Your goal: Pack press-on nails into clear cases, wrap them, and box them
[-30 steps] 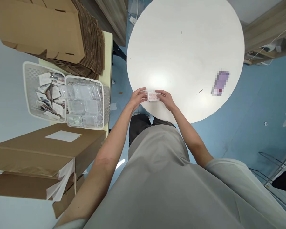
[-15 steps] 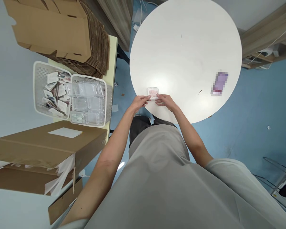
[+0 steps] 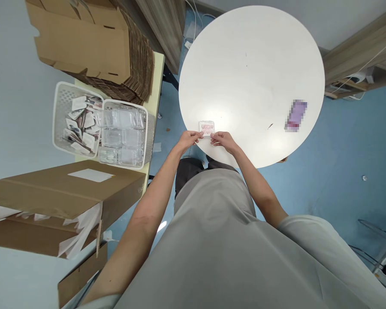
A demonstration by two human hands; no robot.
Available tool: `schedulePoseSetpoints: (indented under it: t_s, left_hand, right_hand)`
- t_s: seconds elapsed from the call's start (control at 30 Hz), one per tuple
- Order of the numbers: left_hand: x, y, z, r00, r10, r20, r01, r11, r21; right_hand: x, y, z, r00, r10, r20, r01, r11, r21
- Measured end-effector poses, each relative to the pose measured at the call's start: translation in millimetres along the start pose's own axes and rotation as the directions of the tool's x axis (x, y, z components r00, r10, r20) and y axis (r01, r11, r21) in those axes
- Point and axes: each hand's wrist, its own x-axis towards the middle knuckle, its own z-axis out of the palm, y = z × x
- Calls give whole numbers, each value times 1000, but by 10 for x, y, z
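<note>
A small clear plastic box (image 3: 207, 127) with pinkish contents lies near the front edge of the round white table (image 3: 251, 86). My left hand (image 3: 190, 139) pinches its near left corner between thumb and fingers. At the near right corner, my right hand (image 3: 223, 140) grips the box the same way, fingers curled. What the pink contents are is too small to make out.
To the left, a side table holds a white basket of clear plastic boxes (image 3: 124, 135), a basket of small cards and packets (image 3: 80, 124), and stacked flat cardboard (image 3: 90, 47). A large open carton (image 3: 67, 189) stands nearer. A blurred purple item (image 3: 296, 115) lies right on the round table.
My right fingers have drawn in and closed at the box's near right corner. The whole view has shifted slightly; the box stays at about the same place on the table.
</note>
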Motion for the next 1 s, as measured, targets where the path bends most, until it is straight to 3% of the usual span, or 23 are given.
schedulePoseSetpoints:
  t_s: [0.2,0.4,0.53,0.67,0.83,1.0]
  left_hand:
    - [-104,136,-38,996,-10,-83,5,998,-57]
    - [-450,228,-331,978,34,-207,-55,994,-98]
    - [-768,105,-580,945,27,-325,-81,984,-156]
    - [-1079,-141,-714,908,-43,-416,-64,969,-240]
    - [-1391,-341,-718,882,-130,-453,-33,942,-334]
    - [-1588,-217,-659,889,-81,-451,-92,933,-349]
  right_hand:
    - [86,-156,68,999,-35,-37,34,999,-29]
    - [562,-444,193,977,-49,-210,38,998,-54]
    - [892,-585,274,967,-26,-253,10,998,-64]
    - [1087,-654,315,961,6,-277,-31,996,-85]
    - [1143,-685,294,938,32,-346,-82,988,-132]
    - [916,-798,270,913,33,-406,-111,979,-169]
